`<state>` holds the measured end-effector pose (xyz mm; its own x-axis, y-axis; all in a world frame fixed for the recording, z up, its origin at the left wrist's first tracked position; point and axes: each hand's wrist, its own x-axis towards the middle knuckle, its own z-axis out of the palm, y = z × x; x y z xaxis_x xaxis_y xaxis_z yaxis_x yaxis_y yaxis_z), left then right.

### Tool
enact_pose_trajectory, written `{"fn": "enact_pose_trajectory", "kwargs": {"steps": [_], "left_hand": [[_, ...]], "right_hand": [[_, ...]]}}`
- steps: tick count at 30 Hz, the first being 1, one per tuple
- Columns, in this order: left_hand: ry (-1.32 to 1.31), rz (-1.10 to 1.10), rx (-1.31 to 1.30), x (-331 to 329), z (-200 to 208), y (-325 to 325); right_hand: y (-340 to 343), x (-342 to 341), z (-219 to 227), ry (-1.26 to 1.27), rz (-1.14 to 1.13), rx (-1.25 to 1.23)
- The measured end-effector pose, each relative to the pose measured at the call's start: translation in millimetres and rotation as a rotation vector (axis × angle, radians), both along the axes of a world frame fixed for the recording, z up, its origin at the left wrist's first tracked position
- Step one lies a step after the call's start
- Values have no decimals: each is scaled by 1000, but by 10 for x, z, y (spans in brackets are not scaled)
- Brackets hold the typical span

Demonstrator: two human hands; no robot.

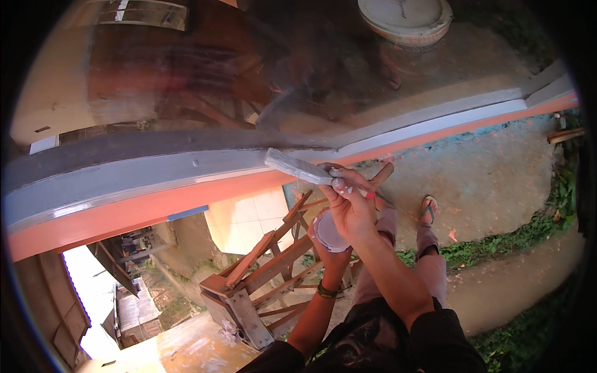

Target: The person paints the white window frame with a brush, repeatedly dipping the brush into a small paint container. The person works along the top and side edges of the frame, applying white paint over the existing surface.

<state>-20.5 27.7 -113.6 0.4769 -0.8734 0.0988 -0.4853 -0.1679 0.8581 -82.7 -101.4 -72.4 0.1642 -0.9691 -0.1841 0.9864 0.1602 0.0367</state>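
My right hand (pixel 351 199) is closed around the handle of a paintbrush (pixel 298 168) whose wide bristles are coated in grey paint. The bristle end lies over the grey-painted window frame (pixel 149 177), close to the dark glass; whether it touches cannot be told. Grey smears mark the fingers. Lower down and to the left, my left hand (pixel 333 252) grips a small round cup (pixel 328 231) of pale grey paint, partly hidden behind the right hand. A bracelet circles the left wrist.
Dark window glass (pixel 298 74) shows reflections; a lidded white bucket (pixel 407 22) appears in it. An orange wall band (pixel 124 221) runs below the frame. A wooden trestle (pixel 267 273) stands close by on the left. My sandalled foot (pixel 429 208) is on concrete beside grass.
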Motion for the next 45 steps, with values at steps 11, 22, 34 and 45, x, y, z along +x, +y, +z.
{"fn": "enact_pose_trajectory", "kwargs": {"steps": [11, 22, 34, 45], "left_hand": [[-2, -53, 24, 77, -37, 50], [43, -44, -49, -5, -8, -87], [127, 175, -241, -718, -885, -288], [347, 148, -252, -978, -2048, -412]], "right_hand": [[-21, 50, -154, 125, 47, 11], [262, -793, -125, 444, 109, -2], [118, -2203, -578, 1169, 160, -439], [-388, -1487, -952, 1241, -228, -1168]]}}
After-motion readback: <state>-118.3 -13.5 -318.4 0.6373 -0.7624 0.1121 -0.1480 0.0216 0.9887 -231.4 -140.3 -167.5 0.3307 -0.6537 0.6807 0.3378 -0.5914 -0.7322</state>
